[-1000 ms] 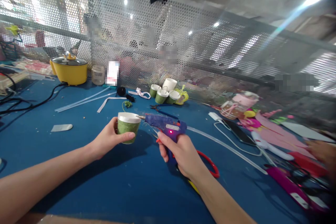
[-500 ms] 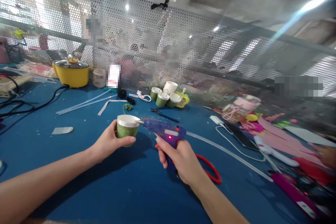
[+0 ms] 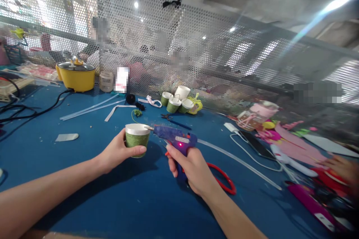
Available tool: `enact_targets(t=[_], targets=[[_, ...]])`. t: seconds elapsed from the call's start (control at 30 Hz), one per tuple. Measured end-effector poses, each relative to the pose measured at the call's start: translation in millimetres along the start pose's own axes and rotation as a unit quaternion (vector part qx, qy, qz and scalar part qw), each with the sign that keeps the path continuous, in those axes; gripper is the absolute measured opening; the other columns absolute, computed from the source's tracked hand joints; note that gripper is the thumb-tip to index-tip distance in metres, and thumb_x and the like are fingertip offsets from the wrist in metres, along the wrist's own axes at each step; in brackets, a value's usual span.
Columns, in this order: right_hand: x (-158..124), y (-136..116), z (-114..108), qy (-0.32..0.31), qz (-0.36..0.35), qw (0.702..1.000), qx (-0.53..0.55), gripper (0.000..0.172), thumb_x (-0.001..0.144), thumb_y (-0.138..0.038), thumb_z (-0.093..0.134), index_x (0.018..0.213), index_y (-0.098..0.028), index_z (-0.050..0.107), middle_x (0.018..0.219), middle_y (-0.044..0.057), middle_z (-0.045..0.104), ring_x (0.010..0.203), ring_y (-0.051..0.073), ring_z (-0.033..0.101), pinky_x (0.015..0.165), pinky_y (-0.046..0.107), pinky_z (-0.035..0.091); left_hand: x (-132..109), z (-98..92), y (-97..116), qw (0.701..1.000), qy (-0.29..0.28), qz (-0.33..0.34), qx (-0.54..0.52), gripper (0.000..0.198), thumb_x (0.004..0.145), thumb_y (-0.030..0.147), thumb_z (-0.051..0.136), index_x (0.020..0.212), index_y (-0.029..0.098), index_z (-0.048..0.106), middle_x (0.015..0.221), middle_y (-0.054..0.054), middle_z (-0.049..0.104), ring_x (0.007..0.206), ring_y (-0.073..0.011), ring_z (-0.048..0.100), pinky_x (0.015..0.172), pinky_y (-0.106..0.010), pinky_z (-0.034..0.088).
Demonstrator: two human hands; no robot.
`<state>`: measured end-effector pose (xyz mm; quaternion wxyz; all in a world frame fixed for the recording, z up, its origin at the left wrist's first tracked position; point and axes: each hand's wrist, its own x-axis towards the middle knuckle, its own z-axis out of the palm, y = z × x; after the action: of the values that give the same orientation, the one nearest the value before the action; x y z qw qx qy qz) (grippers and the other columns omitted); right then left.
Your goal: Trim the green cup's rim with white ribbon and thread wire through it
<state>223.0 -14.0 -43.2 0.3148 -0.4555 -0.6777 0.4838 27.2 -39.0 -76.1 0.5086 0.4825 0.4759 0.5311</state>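
My left hand (image 3: 119,149) is wrapped round a small green cup (image 3: 136,142) with a white rim, holding it upright above the blue table. In my right hand (image 3: 190,164) is a blue glue gun (image 3: 174,136), its red light lit. The metal nozzle lies at the right side of the cup's rim; whether it touches cannot be made out. A long clear glue stick (image 3: 238,161) trails from the back of the gun to the right. Below the gun's handle hangs a red loop of cord (image 3: 228,185).
Several green-and-white cups (image 3: 174,104) stand at the back, with pliers (image 3: 176,120) before them. A yellow pot (image 3: 77,77) and a jar (image 3: 106,81) are at back left. Right lie a phone (image 3: 256,145), cables and pink material; another person's hand (image 3: 342,168) works at the edge.
My hands, the cup and the glue gun stay almost in place. At the far right, the other person's hand has moved further into view over the red material.
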Motion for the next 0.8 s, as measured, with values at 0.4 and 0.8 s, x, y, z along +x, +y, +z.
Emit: enact_targets(t=[0.4,0.8], targets=[[0.2,-8.6,-3.2,0.000,0.019,0.998,0.053,0.036,0.074,-0.045,0.056,0.056,-0.014,0.053,0.040,-0.002,0.051,0.035,0.008,0.044,0.040,0.021,0.035,0.6,-2.4,-2.0,1.000,-0.019,0.004,-0.025,0.064,0.058,0.032,0.073,0.112,0.014,0.043,0.107,-0.011,0.058,0.095,-0.0232,0.054,0.081,-0.033,0.043],[3.8,-3.3,-6.6,-0.011,0.031,0.998,0.059,0.036,0.074,-0.045,0.055,0.059,-0.013,0.054,0.040,-0.002,0.052,0.035,0.008,0.045,0.040,0.021,0.035,1.8,-4.4,-4.6,0.989,-0.099,-0.026,-0.111,0.064,0.057,0.030,0.075,0.112,0.014,0.046,0.106,-0.012,0.059,0.095,-0.0238,0.054,0.083,-0.035,0.040]])
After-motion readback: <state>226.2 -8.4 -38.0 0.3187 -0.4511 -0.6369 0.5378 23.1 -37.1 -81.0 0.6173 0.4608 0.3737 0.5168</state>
